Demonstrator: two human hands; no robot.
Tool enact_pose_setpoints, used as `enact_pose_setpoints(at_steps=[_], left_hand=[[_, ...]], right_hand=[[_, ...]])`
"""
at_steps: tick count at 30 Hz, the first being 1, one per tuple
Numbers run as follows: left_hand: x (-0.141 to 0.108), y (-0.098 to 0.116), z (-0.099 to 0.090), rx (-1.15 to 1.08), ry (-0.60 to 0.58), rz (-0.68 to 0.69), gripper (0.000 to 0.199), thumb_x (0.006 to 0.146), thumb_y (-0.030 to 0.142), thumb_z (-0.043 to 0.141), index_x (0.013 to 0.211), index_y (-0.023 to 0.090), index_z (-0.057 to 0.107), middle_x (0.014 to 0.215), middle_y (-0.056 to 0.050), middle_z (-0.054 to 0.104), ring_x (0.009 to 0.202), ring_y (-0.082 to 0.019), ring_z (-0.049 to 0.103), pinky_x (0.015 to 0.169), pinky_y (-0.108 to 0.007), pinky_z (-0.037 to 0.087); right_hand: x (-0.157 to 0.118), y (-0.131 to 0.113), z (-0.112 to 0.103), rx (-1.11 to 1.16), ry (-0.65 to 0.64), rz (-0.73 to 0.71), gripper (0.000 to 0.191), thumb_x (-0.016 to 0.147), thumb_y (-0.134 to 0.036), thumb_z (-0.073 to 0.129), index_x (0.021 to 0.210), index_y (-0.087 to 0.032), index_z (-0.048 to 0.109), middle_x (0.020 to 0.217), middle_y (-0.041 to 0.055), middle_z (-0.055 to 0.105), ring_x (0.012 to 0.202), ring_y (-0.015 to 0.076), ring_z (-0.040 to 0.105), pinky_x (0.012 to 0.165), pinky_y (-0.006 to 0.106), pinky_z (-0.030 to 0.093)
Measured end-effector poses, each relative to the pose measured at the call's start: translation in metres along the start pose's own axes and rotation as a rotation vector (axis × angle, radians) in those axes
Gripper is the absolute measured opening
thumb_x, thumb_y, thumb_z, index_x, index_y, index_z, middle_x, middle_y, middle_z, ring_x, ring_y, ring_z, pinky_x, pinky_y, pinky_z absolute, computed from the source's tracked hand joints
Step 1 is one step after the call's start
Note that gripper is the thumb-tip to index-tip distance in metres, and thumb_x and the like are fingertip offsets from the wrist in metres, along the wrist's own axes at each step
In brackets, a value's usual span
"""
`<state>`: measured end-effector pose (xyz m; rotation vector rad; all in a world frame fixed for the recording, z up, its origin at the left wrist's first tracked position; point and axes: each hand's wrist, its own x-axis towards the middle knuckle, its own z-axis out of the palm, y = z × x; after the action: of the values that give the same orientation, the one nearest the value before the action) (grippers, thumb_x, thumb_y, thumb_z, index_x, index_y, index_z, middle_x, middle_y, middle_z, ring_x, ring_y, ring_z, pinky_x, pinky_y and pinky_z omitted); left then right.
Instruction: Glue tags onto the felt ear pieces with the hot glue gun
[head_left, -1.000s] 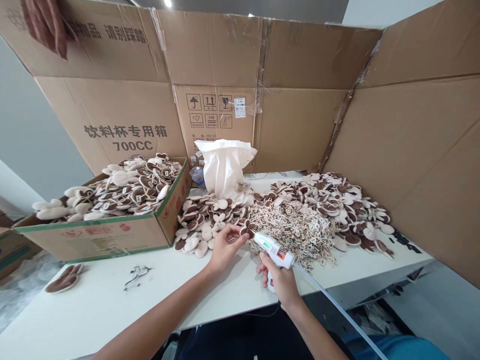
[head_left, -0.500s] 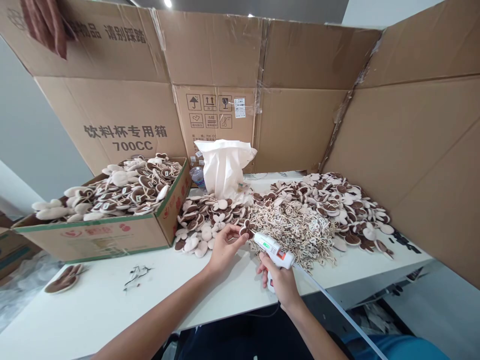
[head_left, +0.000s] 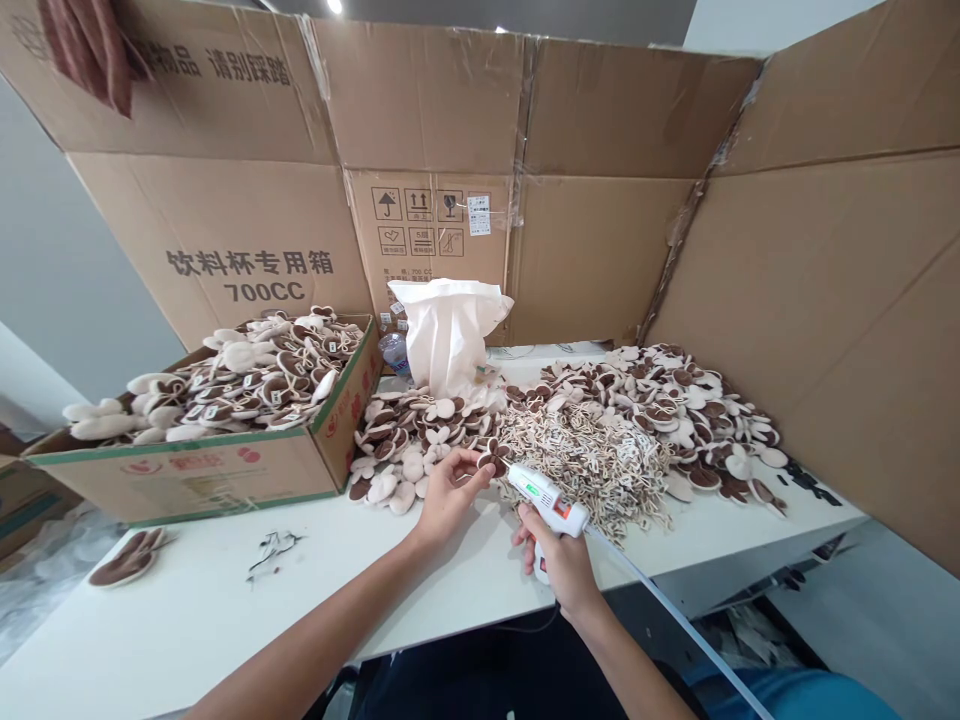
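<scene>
Between the thumb and fingers of my left hand [head_left: 452,497] is a small brown felt piece with a pale edge [head_left: 493,457]. My right hand [head_left: 559,560] is wrapped round the handle of a white glue gun [head_left: 541,494], whose nozzle points left at the felt piece, touching or very near it. A long pale glue stick [head_left: 675,622] runs from the gun's rear toward the lower right. Behind the gun lies a heap of small beige cord loops [head_left: 589,460]. Brown and white felt pieces [head_left: 405,450] are piled just beyond my left hand.
A cardboard box [head_left: 225,478] full of felt pieces stands at the left. More felt pieces [head_left: 697,410] are heaped at the right, beside black bits [head_left: 814,485]. A white bag [head_left: 450,335] stands at the back. Dark thin scraps [head_left: 274,553] and a brown piece [head_left: 127,560] lie front left.
The felt piece in my left hand has tilted slightly, so more of its brown face shows. Both hands and the glue gun have stayed almost in place.
</scene>
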<state>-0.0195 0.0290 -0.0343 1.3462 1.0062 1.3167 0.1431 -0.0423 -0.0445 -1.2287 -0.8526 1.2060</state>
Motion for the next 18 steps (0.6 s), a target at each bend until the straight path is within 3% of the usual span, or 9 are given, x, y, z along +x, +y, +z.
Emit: enact_pose_setpoints(at_steps=[15,18], left_hand=[[0.0,0.013,0.002,-0.062,0.007,-0.037,0.03,0.084,0.043,0.081,0.095,0.018,0.068,0.091,-0.005,0.071,0.084,-0.019,0.066,0.076,-0.03,0.056],[0.0,0.016,0.002,-0.053,0.012,-0.037,0.03,0.083,0.043,0.081,0.093,0.019,0.067,0.09,-0.004,0.071,0.081,-0.018,0.066,0.077,-0.03,0.056]], right_hand=[[0.008,0.004,-0.003,-0.003,-0.037,-0.029,0.046,0.08,-0.062,0.077,0.081,-0.017,0.07,0.072,0.0062,0.074,0.041,0.0102,0.052,0.038,0.023,0.042],[0.01,0.003,-0.003,0.03,0.006,-0.038,0.045,0.082,-0.061,0.076,0.076,-0.016,0.069,0.075,0.0071,0.075,0.041,0.0096,0.052,0.04,0.023,0.043]])
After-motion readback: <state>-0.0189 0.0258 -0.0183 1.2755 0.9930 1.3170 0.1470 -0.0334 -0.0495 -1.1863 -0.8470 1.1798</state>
